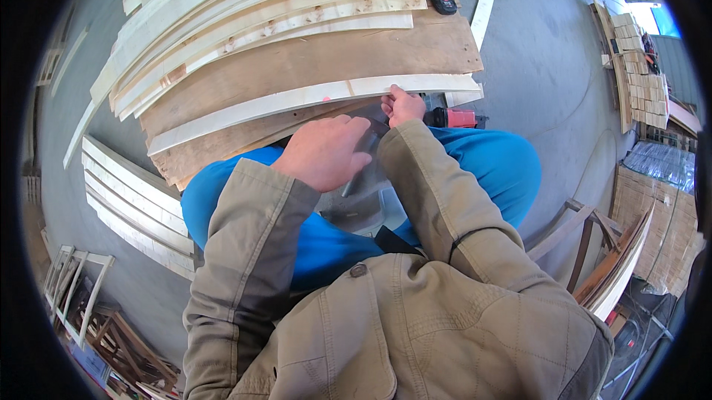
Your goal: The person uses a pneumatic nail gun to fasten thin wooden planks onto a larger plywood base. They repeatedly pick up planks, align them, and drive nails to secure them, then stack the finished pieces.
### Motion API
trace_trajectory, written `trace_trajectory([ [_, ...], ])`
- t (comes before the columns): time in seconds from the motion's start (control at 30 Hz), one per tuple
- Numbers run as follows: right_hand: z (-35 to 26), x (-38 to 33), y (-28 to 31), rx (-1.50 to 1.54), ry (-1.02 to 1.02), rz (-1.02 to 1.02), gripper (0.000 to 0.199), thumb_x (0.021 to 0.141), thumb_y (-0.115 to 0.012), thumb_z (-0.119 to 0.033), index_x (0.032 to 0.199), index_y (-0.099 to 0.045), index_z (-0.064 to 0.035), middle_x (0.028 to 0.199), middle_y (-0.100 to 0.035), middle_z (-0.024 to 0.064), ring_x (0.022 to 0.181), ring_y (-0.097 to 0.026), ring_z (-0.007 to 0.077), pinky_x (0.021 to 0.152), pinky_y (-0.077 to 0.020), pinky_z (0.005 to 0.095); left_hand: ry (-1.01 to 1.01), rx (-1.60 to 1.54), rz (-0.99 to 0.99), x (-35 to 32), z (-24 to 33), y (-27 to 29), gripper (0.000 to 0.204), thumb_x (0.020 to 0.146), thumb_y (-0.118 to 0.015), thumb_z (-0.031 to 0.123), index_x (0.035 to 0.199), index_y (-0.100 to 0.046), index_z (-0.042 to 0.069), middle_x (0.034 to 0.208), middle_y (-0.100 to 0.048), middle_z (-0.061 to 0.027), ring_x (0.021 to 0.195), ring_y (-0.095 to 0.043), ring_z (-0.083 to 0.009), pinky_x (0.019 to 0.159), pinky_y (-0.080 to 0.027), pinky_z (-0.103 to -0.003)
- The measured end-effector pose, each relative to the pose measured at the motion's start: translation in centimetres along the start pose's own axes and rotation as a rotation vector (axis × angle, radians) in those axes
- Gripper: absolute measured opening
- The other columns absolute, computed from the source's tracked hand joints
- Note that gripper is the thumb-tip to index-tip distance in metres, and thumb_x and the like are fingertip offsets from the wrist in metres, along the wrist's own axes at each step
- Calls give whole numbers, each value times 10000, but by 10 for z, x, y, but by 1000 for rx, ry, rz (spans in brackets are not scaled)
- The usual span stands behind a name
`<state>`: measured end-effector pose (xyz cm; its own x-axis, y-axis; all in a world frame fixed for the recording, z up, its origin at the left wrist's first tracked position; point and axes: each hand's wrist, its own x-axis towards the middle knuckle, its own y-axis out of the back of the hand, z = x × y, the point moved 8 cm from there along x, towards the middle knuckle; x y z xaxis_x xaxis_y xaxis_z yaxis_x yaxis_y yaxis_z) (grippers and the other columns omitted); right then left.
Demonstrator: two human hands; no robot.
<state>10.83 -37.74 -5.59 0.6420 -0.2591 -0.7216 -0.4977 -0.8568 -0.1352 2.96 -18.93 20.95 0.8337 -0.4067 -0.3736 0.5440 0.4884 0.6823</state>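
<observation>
A long pale wooden strip (245, 107) lies across a brown plywood board (319, 55) in front of me. My right hand (404, 106) is closed on the strip's near edge, right of its middle, with the index fingertip on top and the other fingers curled. My left hand (326, 151) hangs over my lap, short of the strip, back upward. Its thumb stands apart from the bent fingers and no object shows in it; the fingertips are partly hidden. A red and black tool (460, 118) lies by my right knee, partly covered.
Several pale wooden strips (297, 14) are piled on the board's far side, with a black tape measure (443, 5) at their right end. More planks (133, 200) lie on the floor at left. Stacked wood (641, 66) and a wrapped bundle (653, 215) stand at right.
</observation>
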Motion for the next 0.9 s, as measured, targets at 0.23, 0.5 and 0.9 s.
trace_trajectory([
  [0.23,-28,-7,-17,-48,39,5,329,894,-759,-68,1140,-560,22,912,-686,127,680,-701,215,506,-532,328,55,-16,-54,-7,2,4,545,918,-745,282,1387,-614,38,1298,-687,-191,1214,-640,-391,1023,-525,-471],
  [0.5,-37,-9,-21,-84,27,46,289,875,-761,-51,1042,-528,-15,816,-653,110,605,-642,204,480,-503,344,-103,-171,405,-34,-16,81,556,841,-820,164,1361,-669,41,1273,-726,-174,1146,-703,-327,1010,-557,-417],
  [0.9,-53,8,-37,-251,51,67,282,850,-782,-73,962,-537,7,654,-578,100,498,-562,207,416,-410,359,462,190,467,-67,-294,79,694,800,-862,168,1434,-606,49,1368,-669,-184,1319,-599,-355,1135,-463,-452],
])
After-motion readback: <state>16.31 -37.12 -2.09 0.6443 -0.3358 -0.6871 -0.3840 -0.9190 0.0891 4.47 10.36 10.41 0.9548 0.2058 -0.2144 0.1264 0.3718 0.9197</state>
